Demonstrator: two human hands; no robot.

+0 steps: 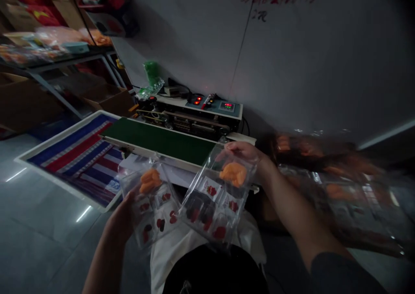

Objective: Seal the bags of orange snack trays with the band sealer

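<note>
My left hand (125,214) is closed on the left edge of a clear plastic package (152,207). Inside it lie an orange piece and several small red and dark pieces with printed packets. A second clear package (215,199) of the same kind is gripped at its upper right corner by my right hand (241,151). Both packages are tilted above my lap, their near edges close together. Just beyond them runs the green belt (162,140) of a sealing machine (194,119) with a lit red display.
A white-rimmed tray (61,186) with striped cloth sits left of the belt. To the right is a blurred heap of similar clear packages (340,194). A table (58,62) with bagged goods stands back left, cardboard boxes (105,97) below. A wall (292,60) rises behind the machine.
</note>
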